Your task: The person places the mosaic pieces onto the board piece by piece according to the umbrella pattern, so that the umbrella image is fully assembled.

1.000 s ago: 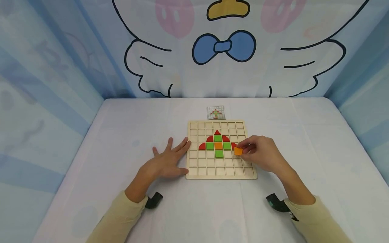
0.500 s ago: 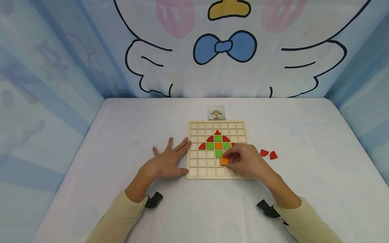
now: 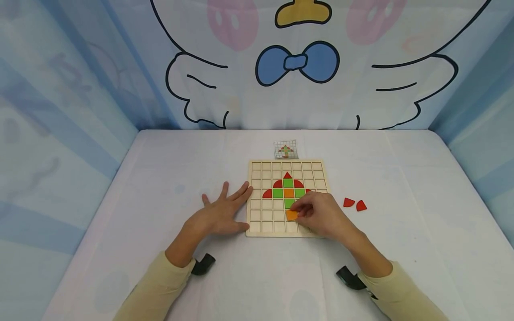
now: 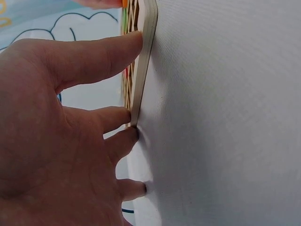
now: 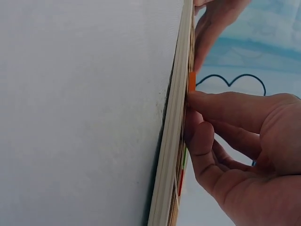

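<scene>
A wooden grid board (image 3: 263, 226) lies on the table, with green, red and orange tiles set in several of its squares. My right hand (image 3: 326, 215) pinches an orange square tile (image 3: 292, 216) between thumb and fingers, just below the lower green tile (image 3: 289, 203). In the right wrist view the orange tile (image 5: 192, 81) shows edge-on at the board's surface; whether it sits fully in a square I cannot tell. With fingers spread, my left hand (image 3: 221, 215) rests at the board's left side, its thumb and fingertips touching the edge.
Two red quarter-round tiles, one nearer (image 3: 349, 202) and one farther right (image 3: 361, 205), lie on the white tabletop (image 3: 421, 214). Behind the board is a small card (image 3: 286, 149) with a gridded coloured pattern. A printed curtain (image 3: 297, 102) hangs along the table's back edge.
My right hand has carried the orange tile left and toward me, from the board's right side to below the green tile. The two red tiles have come into sight. My left hand stays put.
</scene>
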Action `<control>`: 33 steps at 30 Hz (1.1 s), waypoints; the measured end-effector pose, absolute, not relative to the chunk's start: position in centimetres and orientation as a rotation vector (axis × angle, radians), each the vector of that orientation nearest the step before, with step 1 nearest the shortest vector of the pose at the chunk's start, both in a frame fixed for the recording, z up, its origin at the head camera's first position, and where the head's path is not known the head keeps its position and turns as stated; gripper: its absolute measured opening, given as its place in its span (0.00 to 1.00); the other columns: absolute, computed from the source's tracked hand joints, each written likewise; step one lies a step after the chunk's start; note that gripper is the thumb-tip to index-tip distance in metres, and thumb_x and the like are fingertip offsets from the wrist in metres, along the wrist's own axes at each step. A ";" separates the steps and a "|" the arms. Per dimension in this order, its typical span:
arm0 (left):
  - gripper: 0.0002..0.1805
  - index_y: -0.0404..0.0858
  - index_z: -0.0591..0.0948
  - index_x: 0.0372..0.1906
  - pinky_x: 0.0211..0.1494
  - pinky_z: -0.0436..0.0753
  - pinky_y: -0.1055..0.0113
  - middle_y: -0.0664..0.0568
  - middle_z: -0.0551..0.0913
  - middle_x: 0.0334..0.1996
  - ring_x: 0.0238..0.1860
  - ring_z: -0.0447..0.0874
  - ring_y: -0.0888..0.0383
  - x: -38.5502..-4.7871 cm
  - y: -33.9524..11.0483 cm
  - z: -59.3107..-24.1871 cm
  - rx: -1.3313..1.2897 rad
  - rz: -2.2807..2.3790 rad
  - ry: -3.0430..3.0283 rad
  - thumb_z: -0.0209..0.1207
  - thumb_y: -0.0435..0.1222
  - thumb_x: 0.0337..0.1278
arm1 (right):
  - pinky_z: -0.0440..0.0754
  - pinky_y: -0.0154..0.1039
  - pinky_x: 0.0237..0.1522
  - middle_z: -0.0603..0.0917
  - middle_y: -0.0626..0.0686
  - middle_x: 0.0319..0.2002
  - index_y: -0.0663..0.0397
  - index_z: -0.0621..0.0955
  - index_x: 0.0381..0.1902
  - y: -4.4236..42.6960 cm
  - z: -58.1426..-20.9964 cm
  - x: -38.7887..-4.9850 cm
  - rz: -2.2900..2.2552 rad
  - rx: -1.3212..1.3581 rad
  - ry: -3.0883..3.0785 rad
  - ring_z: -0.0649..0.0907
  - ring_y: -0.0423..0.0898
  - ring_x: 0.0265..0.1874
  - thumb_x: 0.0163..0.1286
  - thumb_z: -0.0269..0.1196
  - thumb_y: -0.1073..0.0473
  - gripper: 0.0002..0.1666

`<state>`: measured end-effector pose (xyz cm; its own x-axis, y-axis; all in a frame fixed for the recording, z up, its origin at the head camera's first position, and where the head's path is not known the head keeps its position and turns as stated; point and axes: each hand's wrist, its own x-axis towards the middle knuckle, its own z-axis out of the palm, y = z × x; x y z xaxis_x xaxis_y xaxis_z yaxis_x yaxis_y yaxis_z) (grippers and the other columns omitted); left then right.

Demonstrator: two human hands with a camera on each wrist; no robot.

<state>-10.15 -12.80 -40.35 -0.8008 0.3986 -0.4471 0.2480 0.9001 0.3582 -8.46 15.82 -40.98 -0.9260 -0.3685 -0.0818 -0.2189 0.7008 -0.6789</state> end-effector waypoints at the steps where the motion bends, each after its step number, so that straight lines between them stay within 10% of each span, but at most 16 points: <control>1: 0.53 0.56 0.47 0.86 0.66 0.39 0.13 0.65 0.38 0.86 0.84 0.27 0.36 -10.1 -12.8 -40.4 0.465 0.383 2.535 0.65 0.53 0.65 | 0.81 0.31 0.33 0.85 0.46 0.31 0.57 0.91 0.40 15.8 -41.0 -8.4 -1.041 -0.466 2.696 0.81 0.40 0.30 0.58 0.76 0.68 0.11; 33: 0.53 0.56 0.47 0.86 0.66 0.37 0.13 0.66 0.37 0.86 0.84 0.26 0.36 -10.1 -12.8 -40.4 0.466 0.388 2.532 0.65 0.54 0.65 | 0.83 0.37 0.41 0.89 0.51 0.40 0.56 0.90 0.45 18.5 -39.6 -8.3 -0.996 -0.281 2.807 0.84 0.44 0.35 0.63 0.72 0.66 0.11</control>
